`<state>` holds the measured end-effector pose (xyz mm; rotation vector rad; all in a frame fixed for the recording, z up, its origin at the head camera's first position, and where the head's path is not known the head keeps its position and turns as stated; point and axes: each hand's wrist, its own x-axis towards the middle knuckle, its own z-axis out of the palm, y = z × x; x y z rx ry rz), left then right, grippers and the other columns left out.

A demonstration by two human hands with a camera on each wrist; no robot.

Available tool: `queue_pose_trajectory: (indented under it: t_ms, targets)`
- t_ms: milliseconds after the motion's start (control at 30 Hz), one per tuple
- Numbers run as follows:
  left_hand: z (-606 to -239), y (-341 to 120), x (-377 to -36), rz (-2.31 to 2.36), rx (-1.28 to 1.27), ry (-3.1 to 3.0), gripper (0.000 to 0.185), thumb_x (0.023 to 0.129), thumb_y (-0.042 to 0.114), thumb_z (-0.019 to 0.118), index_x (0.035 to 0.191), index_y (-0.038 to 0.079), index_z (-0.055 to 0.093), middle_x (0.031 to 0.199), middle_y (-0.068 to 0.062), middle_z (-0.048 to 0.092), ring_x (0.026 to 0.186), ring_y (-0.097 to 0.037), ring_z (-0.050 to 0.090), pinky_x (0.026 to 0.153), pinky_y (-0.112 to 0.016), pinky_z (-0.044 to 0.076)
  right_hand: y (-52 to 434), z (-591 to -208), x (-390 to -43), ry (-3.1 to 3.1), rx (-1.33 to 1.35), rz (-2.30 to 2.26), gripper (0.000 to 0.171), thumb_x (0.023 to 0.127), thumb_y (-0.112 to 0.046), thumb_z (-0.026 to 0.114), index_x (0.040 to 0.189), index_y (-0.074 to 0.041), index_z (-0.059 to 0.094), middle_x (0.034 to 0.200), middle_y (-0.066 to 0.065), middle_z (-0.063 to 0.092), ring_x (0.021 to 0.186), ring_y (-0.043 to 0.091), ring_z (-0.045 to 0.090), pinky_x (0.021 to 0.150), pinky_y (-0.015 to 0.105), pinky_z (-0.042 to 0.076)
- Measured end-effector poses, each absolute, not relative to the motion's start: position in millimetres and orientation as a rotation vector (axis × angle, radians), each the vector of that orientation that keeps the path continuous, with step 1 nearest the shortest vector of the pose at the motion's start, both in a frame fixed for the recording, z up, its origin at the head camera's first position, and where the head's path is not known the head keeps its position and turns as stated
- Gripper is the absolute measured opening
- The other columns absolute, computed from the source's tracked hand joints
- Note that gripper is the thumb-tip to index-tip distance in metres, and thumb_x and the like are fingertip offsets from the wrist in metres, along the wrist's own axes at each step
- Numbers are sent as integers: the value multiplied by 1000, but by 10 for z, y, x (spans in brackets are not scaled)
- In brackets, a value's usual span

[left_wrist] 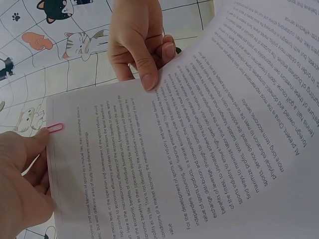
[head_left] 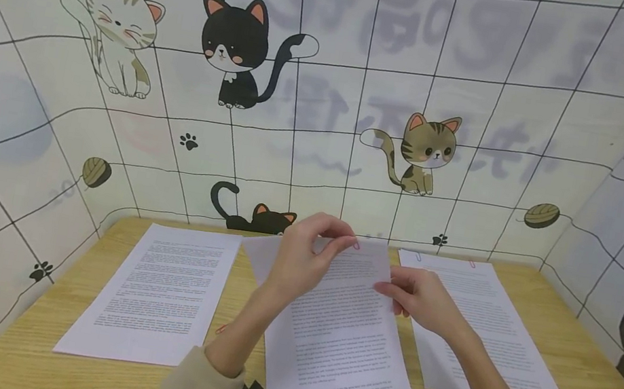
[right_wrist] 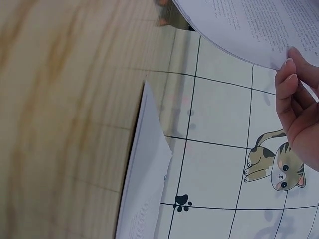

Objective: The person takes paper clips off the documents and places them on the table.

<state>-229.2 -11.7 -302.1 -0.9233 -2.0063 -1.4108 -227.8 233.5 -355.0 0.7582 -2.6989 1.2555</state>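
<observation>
Printed sheets of paper (head_left: 349,345) are held tilted up in the middle of the table, their lower end towards me. At their top edge my left hand (head_left: 308,256) pinches a pink paper clip (left_wrist: 56,128), which sits over the edge of the paper. My right hand (head_left: 421,299) grips the right edge of the same sheets between thumb and fingers. In the right wrist view the sheets (right_wrist: 239,30) bend in a curve, and that hand (right_wrist: 301,109) holds their edge.
To the left lies a printed stack (head_left: 165,294) without visible clips. On the right, another stack (head_left: 487,334) carries a blue paper clip (head_left: 418,257) and a red paper clip (head_left: 472,264) on its top edge. A reddish clip (head_left: 220,329) lies beside my left forearm. A cat-patterned curtain (head_left: 330,87) borders the wooden table.
</observation>
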Motion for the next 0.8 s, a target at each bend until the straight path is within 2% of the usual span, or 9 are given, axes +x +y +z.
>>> queue_pose_trajectory:
  t_ms: [167,367,533,800]
  targets:
    - [-3044,-103,-2310,-1415,-926,-1946,5,89,4,76,92,5,72,88,-2,71,84,-14,65,80,-28,54,2331,-3542,-2272,-2694,756,1265,11,97,-11,69,107,-9,71,61,-4,54,51,11,49,47,21,36]
    - [-3032,-101,-2336,-1475,-913,-1810,5,88,2,77,90,4,72,86,-4,72,83,-17,66,79,-35,54,2341,-3540,-2272,-2706,750,1265,11,97,-11,69,107,-9,70,61,-4,54,51,11,49,46,21,36]
    - [-2979,-128,-2318,-1578,-853,-1768,6,90,2,74,93,0,70,87,-7,73,81,-21,66,80,-30,52,2366,-3546,-2285,-2716,738,1246,13,97,-11,69,109,-10,70,61,-4,55,51,11,50,47,21,38]
    - [-2935,-177,-2271,-1674,-842,-1787,7,94,3,71,98,-2,68,90,-9,73,85,-22,67,81,-30,53,2374,-3536,-2278,-2709,728,1277,15,96,-12,69,111,-8,70,63,-3,56,51,12,50,47,21,36]
